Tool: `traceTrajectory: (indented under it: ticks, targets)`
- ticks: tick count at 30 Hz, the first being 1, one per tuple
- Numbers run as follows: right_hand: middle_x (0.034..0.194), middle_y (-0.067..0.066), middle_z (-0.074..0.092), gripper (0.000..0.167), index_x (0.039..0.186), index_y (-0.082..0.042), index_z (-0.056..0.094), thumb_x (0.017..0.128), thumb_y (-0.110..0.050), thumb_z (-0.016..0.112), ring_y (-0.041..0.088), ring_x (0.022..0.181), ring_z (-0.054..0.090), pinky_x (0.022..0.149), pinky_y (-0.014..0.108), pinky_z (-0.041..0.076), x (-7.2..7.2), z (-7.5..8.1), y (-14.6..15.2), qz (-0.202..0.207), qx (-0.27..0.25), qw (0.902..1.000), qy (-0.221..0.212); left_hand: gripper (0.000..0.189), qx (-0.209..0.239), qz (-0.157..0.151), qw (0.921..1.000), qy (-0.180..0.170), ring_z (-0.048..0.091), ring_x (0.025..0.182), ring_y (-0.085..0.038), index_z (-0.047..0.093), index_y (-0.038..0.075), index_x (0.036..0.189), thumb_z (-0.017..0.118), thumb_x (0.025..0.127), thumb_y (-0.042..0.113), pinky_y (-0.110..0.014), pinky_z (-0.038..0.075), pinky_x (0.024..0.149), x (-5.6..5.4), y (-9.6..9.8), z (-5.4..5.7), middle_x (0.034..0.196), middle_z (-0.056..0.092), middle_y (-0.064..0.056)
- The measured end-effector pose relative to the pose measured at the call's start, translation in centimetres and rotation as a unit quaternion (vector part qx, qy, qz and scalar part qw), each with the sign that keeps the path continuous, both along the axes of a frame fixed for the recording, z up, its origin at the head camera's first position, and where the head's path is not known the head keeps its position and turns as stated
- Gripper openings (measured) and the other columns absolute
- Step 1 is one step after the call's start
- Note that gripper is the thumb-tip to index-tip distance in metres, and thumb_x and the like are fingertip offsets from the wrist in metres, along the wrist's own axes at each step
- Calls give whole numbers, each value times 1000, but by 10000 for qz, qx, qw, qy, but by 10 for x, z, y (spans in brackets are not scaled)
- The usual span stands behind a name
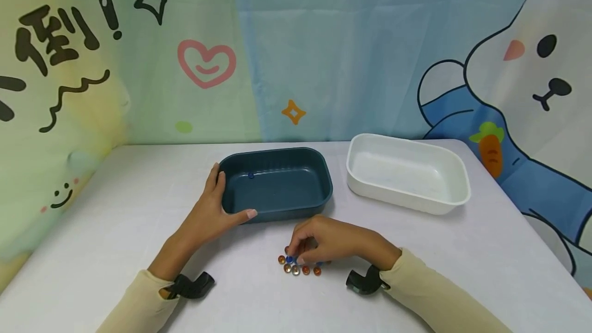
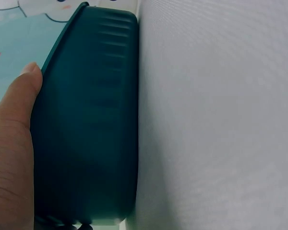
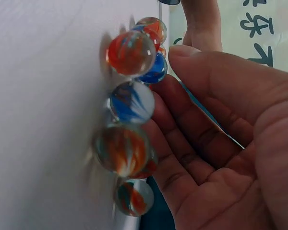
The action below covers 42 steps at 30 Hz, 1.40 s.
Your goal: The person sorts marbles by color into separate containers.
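My left hand (image 1: 217, 204) grips the near left corner of a dark teal basin (image 1: 277, 216), its thumb over the front rim and the other fingers along the left side. A small blue marble (image 1: 251, 175) lies inside the basin. My right hand (image 1: 326, 240) is low over a cluster of glass marbles in front of the basin, fingers bent. In the right wrist view, its thumb and index fingertips are right at a blue marble (image 3: 154, 71); I cannot tell whether they pinch it. Orange marbles (image 3: 129, 53) and a blue-and-white marble (image 3: 132, 102) lie beside it.
A white basin (image 1: 407, 197) stands to the right of the teal one, near the table's back edge. White cloth covers the table (image 1: 259, 302). A printed curtain (image 1: 333, 55) hangs behind it. Each wrist wears a black camera mount (image 1: 191, 285).
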State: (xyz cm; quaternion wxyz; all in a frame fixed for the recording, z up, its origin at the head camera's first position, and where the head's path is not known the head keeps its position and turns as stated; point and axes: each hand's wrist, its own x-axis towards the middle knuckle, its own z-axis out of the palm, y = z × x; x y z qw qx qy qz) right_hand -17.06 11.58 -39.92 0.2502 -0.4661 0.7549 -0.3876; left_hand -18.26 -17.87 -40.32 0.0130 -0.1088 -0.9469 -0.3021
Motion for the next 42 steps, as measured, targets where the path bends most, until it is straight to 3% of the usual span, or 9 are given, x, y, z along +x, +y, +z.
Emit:
traceTrajectory:
  ticks: [20,42]
  targets:
    - [100,-9,65,19,102,-10,74,86,1,72,2,86,62,77,23,52,3,-1,-1,-150,96,9998,-20,123,23,-49,10000,62,12,145,-38,8,-3,154,67,75,70,-58,28,107,0,0,-1,161,-12,-4]
    - [94,-10,66,11,93,-9,76,89,-1,69,3,91,59,81,24,52,-1,-2,1,-119,-27,9999,91,122,-11,-26,10000,35,14,144,-40,10,-5,153,68,76,69,-59,29,106,0,1,0,161,-11,-7]
